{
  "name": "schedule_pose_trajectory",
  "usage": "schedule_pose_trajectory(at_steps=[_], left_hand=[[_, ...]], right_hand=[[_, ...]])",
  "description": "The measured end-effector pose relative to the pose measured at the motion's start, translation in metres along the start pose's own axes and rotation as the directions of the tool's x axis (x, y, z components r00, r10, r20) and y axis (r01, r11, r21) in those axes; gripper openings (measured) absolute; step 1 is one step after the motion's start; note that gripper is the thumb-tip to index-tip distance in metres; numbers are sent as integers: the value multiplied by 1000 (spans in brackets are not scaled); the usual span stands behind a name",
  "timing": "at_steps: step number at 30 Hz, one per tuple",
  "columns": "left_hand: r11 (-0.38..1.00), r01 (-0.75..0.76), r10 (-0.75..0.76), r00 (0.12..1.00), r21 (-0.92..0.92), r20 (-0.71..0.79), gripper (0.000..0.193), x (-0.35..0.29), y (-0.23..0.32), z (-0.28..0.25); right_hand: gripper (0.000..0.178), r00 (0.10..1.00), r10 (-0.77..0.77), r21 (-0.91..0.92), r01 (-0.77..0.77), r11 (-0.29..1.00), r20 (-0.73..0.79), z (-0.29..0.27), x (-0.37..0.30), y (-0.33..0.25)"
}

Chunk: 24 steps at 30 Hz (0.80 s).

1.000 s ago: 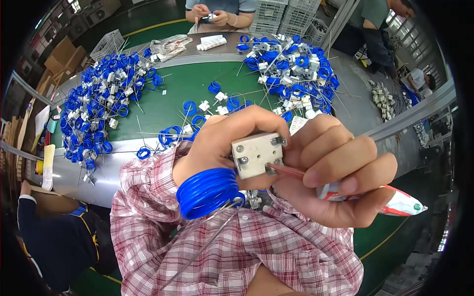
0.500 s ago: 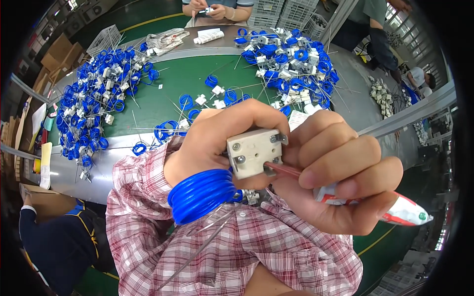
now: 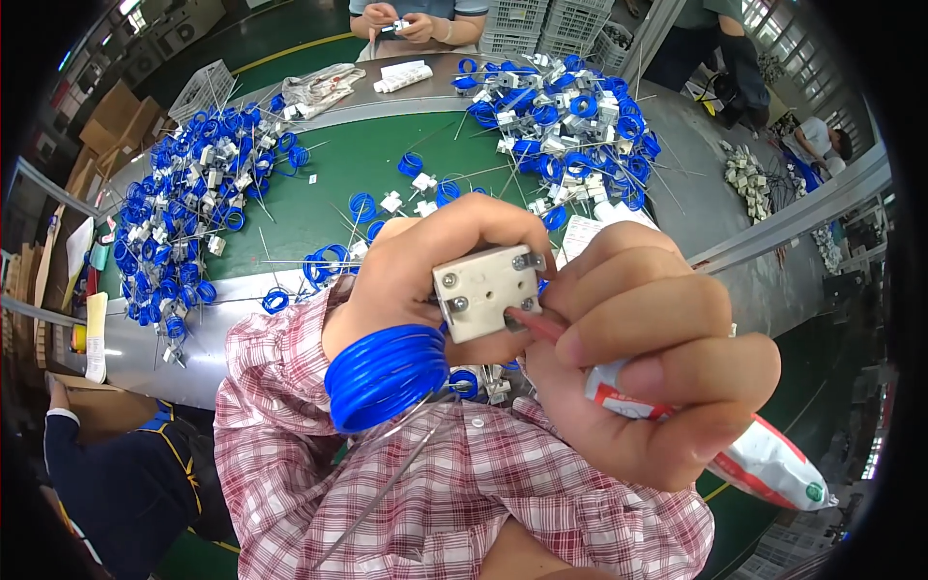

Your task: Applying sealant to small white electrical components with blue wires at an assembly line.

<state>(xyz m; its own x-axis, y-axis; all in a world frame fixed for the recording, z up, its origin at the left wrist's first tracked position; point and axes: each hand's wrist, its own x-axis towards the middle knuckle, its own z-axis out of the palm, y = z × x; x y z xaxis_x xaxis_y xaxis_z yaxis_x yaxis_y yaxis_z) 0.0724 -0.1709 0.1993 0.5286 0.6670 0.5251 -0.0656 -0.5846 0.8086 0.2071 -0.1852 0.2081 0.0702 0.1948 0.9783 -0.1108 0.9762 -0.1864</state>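
My left hand [image 3: 406, 261] is closed around a white capillary thermostat [image 3: 488, 294], its flat face with screws and metal terminals turned up. From it hangs a coil of blue tubing [image 3: 385, 379] beside my left wrist, with a thin metal rod [image 3: 382, 493] slanting down across my checked shirt. In my right hand [image 3: 657, 348] is a white, red and green squeeze tube [image 3: 773, 466], wrapped in the fingers. The tube's reddish, pointed nozzle [image 3: 537, 327] reaches the thermostat's edge near a lower terminal; whether anything comes out cannot be seen.
Thermostats with blue coils are heaped left [image 3: 179, 193] and right [image 3: 580, 116] on the table with a green mat [image 3: 329, 198]; several lie between. A co-worker's hands [image 3: 411, 27] hold a small part across the table. A cloth [image 3: 324, 89] and a white roll [image 3: 402, 75] lie at the far edge.
Both hands have shifted slightly left with the thermostat. The right hand has tilted, so the tube's rear end hangs lower. The nozzle has moved a little along the thermostat's lower edge.
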Motion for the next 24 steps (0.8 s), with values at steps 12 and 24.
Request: schedule_pose_trajectory(at_steps=[12, 24], left_hand=[[997, -27, 24, 999, 68, 40, 40, 1, -2, 0], [986, -160, 158, 987, 56, 39, 38, 3, -7, 2]], right_hand=[[32, 995, 61, 117, -52, 992, -76, 7, -1, 1], [32, 994, 99, 193, -105, 975, 41, -2, 6, 3]])
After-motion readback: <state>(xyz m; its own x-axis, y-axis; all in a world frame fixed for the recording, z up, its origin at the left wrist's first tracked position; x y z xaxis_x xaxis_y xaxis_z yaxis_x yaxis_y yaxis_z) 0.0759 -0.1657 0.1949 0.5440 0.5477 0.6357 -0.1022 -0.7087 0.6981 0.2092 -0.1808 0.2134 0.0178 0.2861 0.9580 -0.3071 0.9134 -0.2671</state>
